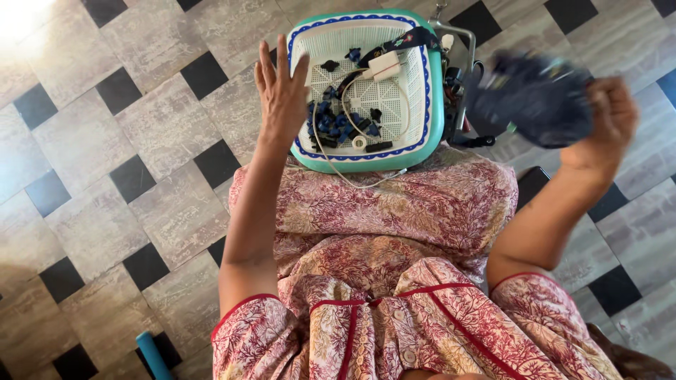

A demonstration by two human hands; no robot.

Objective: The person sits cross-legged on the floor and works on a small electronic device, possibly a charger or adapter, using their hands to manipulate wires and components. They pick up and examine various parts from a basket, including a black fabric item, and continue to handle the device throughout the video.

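Red-and-cream floral cotton dress [394, 281] fills the bottom of my view, with red piping along its short sleeves and front placket, draped over my lap. Low at the left edge, a short light-blue tube end [151, 355] lies on the grey stone floor with black square inlays [91, 176].

My left hand [282, 91] is raised with the forearm reaching up from the lap. Its fingers [271, 63] are straight and spread slightly apart, gripping nothing. It hovers at the left rim of the mint-green plastic basket with a white perforated liner and blue scalloped edging [435, 105], which rests on my knees. The fingertips stand just beside the rim; I cannot tell whether the palm touches it.

Inside the basket sits a heap of small dark-blue and black plastic parts [338, 121], close to the left hand's thumb side. A thin white cable [331, 158] loops across them and spills over the near rim onto the dress. A white rectangular block [384, 65] lies towards the far side, with a dark patterned strap [412, 39] beside it.

Right of the basket a grey metal frame [461, 63] stands on the floor. My right hand [609, 116] is lifted well apart from the basket, fingers curled and clamped round a dark navy rounded bundle [535, 98], blurred. The bundle juts leftwards from the fingers.
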